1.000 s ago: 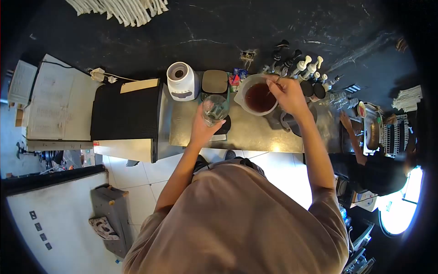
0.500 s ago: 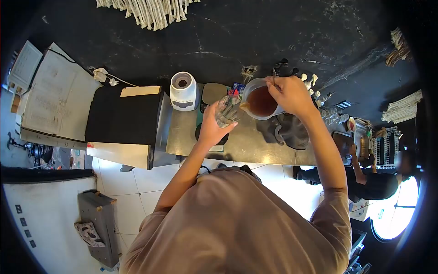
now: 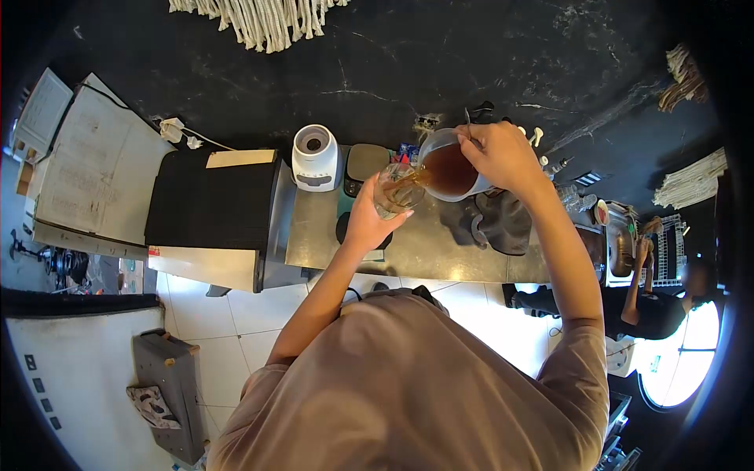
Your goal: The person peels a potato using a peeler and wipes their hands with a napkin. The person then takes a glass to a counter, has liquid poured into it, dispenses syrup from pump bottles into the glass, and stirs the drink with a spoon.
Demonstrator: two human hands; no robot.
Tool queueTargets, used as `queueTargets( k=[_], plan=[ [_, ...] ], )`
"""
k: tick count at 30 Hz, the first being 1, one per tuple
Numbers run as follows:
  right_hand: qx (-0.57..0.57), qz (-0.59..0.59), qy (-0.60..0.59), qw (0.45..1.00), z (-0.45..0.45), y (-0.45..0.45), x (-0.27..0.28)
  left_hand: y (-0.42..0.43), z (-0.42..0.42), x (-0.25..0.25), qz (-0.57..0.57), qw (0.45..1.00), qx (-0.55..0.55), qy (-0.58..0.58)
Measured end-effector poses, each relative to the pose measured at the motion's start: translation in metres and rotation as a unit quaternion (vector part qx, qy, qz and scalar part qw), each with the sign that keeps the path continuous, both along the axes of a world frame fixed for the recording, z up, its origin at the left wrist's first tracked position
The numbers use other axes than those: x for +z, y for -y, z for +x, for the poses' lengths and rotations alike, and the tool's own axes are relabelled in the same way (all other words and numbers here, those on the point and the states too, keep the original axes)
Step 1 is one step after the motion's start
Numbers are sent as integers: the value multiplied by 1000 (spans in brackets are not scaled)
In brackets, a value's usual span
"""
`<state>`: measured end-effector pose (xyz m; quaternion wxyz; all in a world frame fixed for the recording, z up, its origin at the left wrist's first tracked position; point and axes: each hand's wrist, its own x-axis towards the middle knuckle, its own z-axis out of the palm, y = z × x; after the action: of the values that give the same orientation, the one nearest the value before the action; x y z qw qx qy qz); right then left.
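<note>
Counter [image 3: 424, 255]: metal-topped, running left to right below both hands; a dark cloth [image 3: 503, 224] lies on its right half;
Co-worker [image 3: 660, 312]: at the right, beside a sink [image 3: 623, 250];
White appliance [image 3: 316, 161]: on the counter's far side, left of the hands;
Pitcher [image 3: 481, 187]: raised over the counter, tipped left, brown liquid [image 3: 450, 171] inside;
Right hand [image 3: 503, 153]: fingers closed on the pitcher's far edge;
Left hand [image 3: 367, 224]: half open, curved around a clear glass;
Glass [image 3: 397, 200]: just left of the pitcher, mouth by its lip; contact, cannot tell;
Stream [image 3: 413, 177]: brown, running into the glass.
</note>
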<state>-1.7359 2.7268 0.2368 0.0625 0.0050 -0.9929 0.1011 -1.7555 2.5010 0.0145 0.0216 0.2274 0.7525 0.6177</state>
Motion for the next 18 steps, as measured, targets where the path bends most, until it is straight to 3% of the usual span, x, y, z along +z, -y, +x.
queueTargets(
  k=[18],
  plan=[
    [-1,9,-8,1000,9,11,9,7,4,-2,32,999,-21,1]
  ],
)
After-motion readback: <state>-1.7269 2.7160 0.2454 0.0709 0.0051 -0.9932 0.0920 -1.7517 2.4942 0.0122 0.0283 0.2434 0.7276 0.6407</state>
